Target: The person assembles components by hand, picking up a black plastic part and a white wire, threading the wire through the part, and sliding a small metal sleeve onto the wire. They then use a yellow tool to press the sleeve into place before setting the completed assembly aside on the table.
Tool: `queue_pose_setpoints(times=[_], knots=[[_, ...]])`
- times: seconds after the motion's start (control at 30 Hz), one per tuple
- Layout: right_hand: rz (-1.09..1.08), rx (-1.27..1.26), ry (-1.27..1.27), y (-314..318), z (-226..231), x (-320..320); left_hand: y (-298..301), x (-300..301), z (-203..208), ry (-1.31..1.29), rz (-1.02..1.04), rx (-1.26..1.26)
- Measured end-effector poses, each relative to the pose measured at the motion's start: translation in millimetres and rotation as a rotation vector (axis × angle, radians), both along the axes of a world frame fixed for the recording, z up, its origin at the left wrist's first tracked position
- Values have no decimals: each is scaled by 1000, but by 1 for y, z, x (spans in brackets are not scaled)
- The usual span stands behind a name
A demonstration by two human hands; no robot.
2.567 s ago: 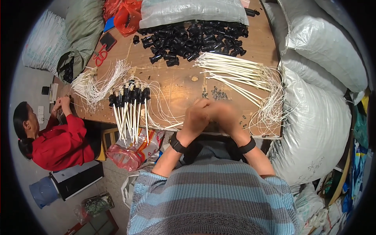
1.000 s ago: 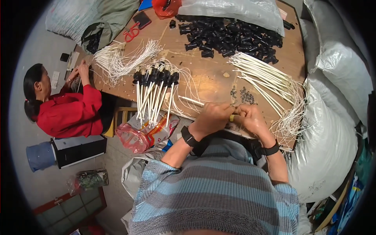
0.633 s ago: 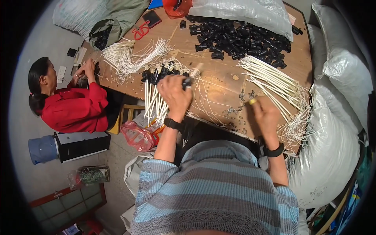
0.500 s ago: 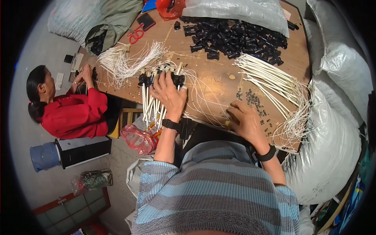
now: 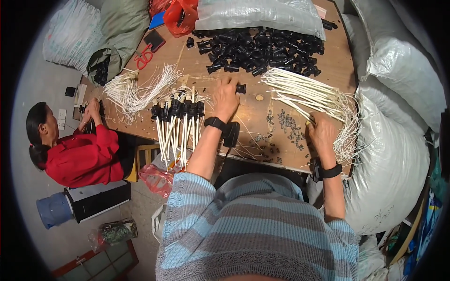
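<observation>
Right grip on white rod unclear, pale sack cropped above

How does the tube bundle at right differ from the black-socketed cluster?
Parts: the tube bundle shows only whitish tubes and wires; the black-socketed cluster carries black sockets near its far ends.
Pose: the tube bundle slants sideways on the table; the black-socketed cluster points toward the person, near ends overhanging.
Shared: slim whitish tubes, thin wires.
</observation>
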State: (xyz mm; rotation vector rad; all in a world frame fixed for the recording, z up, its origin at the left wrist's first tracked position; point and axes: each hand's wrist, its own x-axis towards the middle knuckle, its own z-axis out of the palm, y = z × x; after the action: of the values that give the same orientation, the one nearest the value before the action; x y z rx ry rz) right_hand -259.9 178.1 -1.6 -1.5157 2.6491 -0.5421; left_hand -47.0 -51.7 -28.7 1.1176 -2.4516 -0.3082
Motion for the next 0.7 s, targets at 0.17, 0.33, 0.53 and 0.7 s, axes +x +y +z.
queue_pose_setpoints(times=[0.17, 0.33, 0.53, 0.7], knots=[[46, -158, 40, -10, 5, 9, 38, 23, 26, 90, -11, 40], [81, -216, 17, -16, 8, 13, 66, 87, 58, 80, 404, -179], [324, -237, -293, -44, 24, 69, 74, 128, 29, 90, 489, -66], [475, -468, -308, -86, 25, 113, 89, 119, 56, 324, 381, 164]])
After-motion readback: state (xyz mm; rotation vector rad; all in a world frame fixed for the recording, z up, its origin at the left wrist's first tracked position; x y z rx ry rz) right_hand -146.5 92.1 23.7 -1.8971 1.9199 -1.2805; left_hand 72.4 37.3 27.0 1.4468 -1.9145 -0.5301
